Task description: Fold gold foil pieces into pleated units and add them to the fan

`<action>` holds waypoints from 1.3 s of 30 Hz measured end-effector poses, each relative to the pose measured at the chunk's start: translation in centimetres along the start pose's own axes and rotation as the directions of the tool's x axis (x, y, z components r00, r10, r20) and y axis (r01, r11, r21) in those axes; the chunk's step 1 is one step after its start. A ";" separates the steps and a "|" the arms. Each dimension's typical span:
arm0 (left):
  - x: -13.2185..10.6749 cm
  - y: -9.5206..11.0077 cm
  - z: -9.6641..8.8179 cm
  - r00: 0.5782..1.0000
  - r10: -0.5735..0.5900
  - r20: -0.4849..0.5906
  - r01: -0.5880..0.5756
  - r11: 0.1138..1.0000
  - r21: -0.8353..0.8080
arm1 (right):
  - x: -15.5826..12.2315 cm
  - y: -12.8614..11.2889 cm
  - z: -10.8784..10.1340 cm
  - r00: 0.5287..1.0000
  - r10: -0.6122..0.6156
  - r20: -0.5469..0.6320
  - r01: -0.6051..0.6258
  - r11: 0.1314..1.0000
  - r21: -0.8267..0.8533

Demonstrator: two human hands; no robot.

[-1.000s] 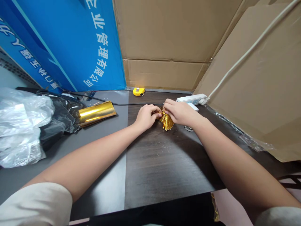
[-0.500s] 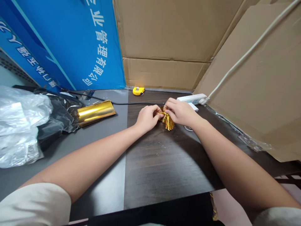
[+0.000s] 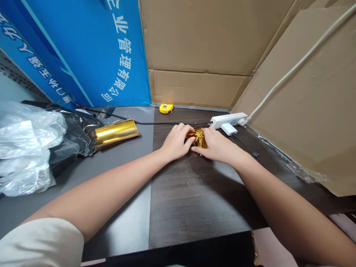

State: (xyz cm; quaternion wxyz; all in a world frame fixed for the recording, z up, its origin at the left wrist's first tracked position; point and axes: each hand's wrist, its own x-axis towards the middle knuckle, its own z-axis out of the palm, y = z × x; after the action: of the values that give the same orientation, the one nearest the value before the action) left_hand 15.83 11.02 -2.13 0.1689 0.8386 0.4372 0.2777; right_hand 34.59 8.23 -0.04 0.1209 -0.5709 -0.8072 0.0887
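Note:
A shiny gold foil tassel point(image 3: 199, 137) with fine fringe strips lies on the dark wood tabletop, between my two hands. A thin pale tie or stick crosses its middle. My left hand point(image 3: 178, 141) grips its left side, thumb and fingers pinched on the foil. My right hand point(image 3: 213, 144) is curled around its right side, the thumb underneath at the near edge. Part of the foil is hidden behind the fingers of both hands.
A yellow tape measure point(image 3: 166, 108) sits by the cardboard wall point(image 3: 194, 44). A white power strip point(image 3: 228, 120) with a plugged-in charger point(image 3: 229, 129) is beyond my right hand. Gold foil sheet point(image 3: 116, 132) and crumpled plastic bags point(image 3: 30, 148) lie left.
My right hand has come down from the top of the tassel to wrap its right side. The fringe that hung toward me is now gathered between the hands.

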 end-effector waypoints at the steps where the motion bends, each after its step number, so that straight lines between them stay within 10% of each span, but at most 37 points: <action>1: -0.1 0.0 -0.1 1.000 -0.001 0.018 0.001 1.000 0.014 | 0.1 0.2 0.2 1.000 -0.012 0.004 0.012 1.000 0.021; 28: -0.2 0.1 0.6 0.979 -0.108 0.173 0.074 0.979 0.191 | 2.3 3.7 2.6 0.964 -0.125 0.234 0.082 0.979 0.187; 39: -0.1 0.5 -0.2 0.968 -0.126 0.219 0.081 0.976 0.202 | 0.1 -0.6 2.0 0.978 0.158 0.140 -0.149 0.986 -0.070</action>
State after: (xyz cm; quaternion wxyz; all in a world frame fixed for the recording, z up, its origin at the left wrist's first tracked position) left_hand 15.94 10.66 -1.79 0.1513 0.8533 0.4828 0.1258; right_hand 33.46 8.13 -1.79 0.0377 -0.6269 -0.7697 0.1148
